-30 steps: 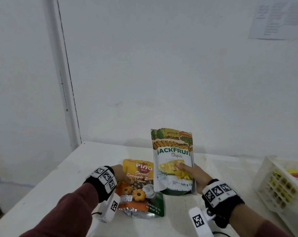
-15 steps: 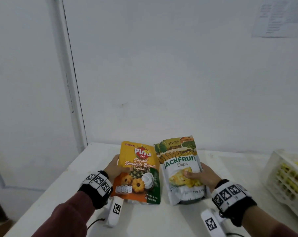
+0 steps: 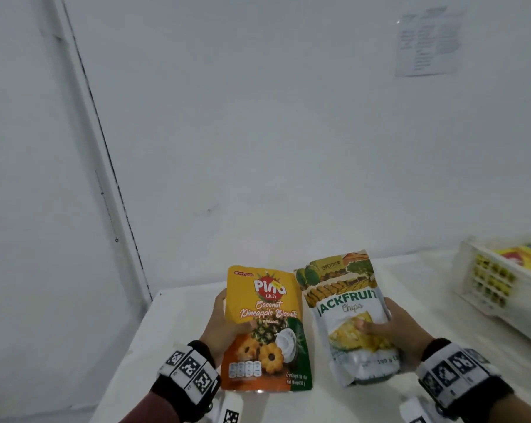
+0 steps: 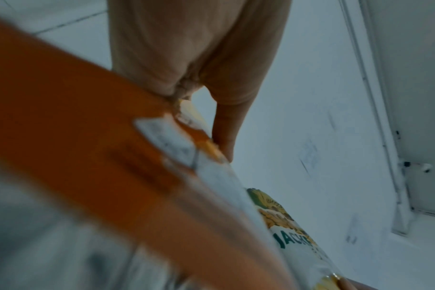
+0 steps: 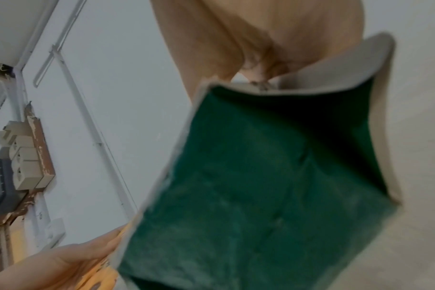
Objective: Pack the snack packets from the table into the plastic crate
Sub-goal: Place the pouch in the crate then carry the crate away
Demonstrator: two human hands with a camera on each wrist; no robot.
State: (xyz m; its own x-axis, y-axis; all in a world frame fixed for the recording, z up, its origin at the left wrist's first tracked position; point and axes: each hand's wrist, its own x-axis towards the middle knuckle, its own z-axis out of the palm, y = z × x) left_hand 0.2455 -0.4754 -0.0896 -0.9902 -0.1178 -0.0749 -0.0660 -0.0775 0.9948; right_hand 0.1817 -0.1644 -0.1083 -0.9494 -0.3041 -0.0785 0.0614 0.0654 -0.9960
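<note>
Wall paper (image 3: 427, 41), sockets (image 5: 25, 162)

The head camera looked forward over the table (image 3: 178, 331); both wrist cameras looked up closely past two snack packets, visible in all views.

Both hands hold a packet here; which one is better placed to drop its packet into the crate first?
Right, probably. The right hand grips the jackfruit chips packet on the side nearest the plastic crate. The left hand, holding the pineapple biscuits packet, would have to cross over.
</note>
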